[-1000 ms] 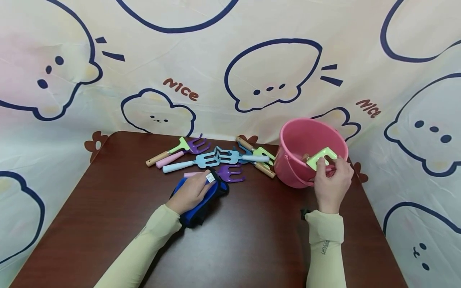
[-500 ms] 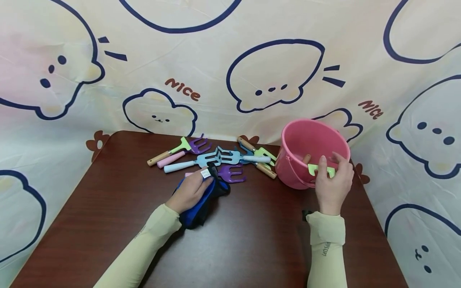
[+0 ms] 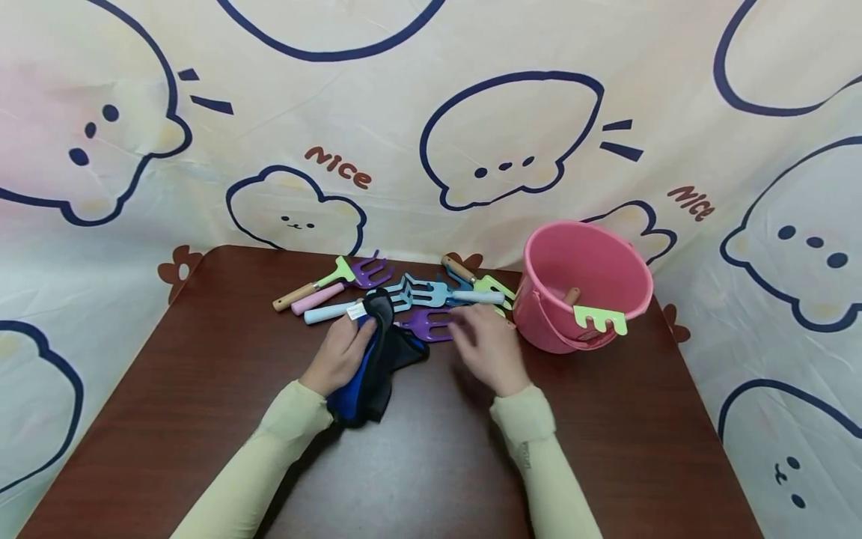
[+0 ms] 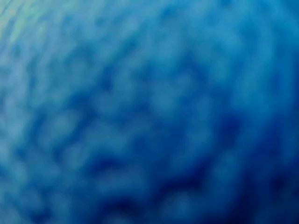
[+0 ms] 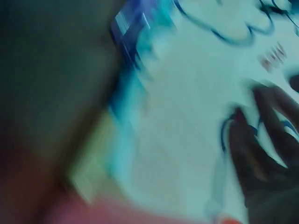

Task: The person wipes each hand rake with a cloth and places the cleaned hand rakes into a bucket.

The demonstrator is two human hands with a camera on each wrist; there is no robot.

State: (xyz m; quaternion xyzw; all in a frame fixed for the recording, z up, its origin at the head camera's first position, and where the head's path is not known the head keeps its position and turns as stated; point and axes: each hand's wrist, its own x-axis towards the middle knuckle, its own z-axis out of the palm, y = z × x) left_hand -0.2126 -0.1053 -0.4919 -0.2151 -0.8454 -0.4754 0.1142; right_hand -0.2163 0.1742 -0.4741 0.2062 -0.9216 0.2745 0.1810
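My left hand (image 3: 335,353) grips a blue and black fabric pouch (image 3: 367,382) with a white label, low over the table; blurred blue cloth (image 4: 149,112) fills the left wrist view. My right hand (image 3: 491,348) holds nothing and hovers left of the pink bucket (image 3: 555,322), its fingertips near a purple garden fork (image 3: 426,325). In the right wrist view the fingers (image 5: 266,158) are apart and loosely bent. A small green rake (image 3: 601,320) leans in the bucket, its toothed head over the front rim and its wooden handle inside.
Light blue hand tools (image 3: 407,294) lie across the middle back. Left of them lie a green tool with a wooden handle (image 3: 296,297) and a purple fork with a pink handle (image 3: 316,299). Green tools (image 3: 491,284) lie beside the bucket. A printed curtain (image 3: 397,127) backs the brown table (image 3: 431,479).
My right hand has let go of the green rake at the bucket's rim and moved left toward the tools. My left hand has shifted slightly left, and the pouch has tipped more upright.
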